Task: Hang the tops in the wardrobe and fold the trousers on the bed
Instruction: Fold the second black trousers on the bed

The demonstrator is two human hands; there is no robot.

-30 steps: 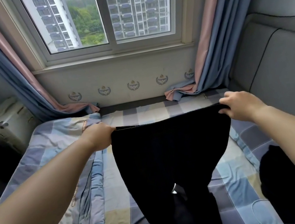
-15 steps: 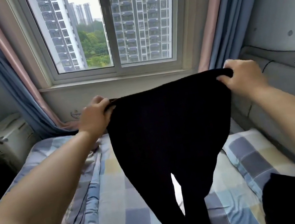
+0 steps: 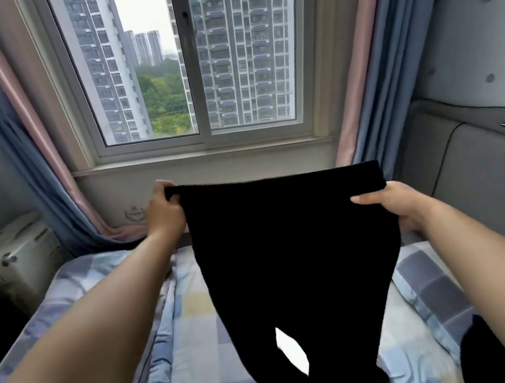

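Left hand (image 3: 163, 210) and right hand (image 3: 395, 205) pinch the trousers (image 3: 291, 251) at the waist, 10 and 2 o'clock; soft, light, floppy.

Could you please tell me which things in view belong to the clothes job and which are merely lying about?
Part of the job:
- black fabric trousers, held up by the waistband
- left hand and right hand, gripping them
- blue checked bed
- dark garment at the lower right, kind unclear

Lying about:
- pink and blue curtains
- white boxy case
- grey padded headboard
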